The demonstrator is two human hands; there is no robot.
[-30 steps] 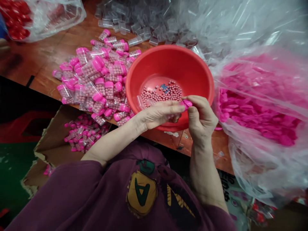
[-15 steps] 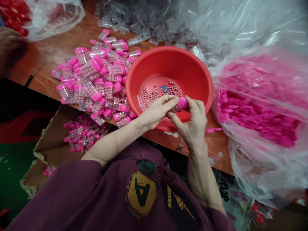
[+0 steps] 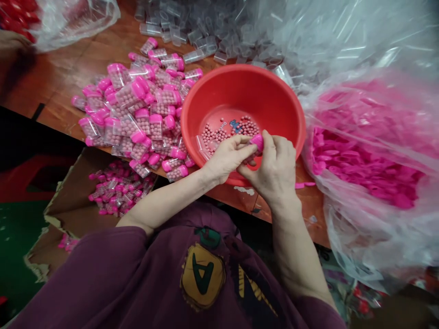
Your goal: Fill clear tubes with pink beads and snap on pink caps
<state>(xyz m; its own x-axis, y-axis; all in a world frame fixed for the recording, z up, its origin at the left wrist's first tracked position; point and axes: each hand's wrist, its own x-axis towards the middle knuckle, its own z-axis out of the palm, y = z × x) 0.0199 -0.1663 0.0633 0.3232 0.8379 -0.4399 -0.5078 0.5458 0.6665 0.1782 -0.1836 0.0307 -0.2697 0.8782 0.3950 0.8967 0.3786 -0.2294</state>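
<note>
Over the near rim of a red plastic basin (image 3: 277,91), both hands meet on one small bottle with a pink cap (image 3: 256,142). My left hand (image 3: 228,158) is closed round its body, thumb up by the cap. The fingers of my right hand (image 3: 276,167) are bent against the cap's right side and the bottle's lower part. Most of the clear body is hidden by the fingers. Inside the basin lie many pink beads (image 3: 248,125), and a clear tube (image 3: 202,147) leans at the left wall.
Left of the basin is a heap of bead-filled bottles (image 3: 137,109); a cardboard box (image 3: 78,192) below holds more. Clear tubes (image 3: 206,43) pile up behind. A plastic bag of pink caps (image 3: 370,169) stands right. Another person's hand (image 3: 13,43) is far left, near red pieces (image 3: 17,16).
My right hand has closed further over the bottle, hiding more of it. The cap now shows tilted more upward. The other person's hand at the far left has shifted.
</note>
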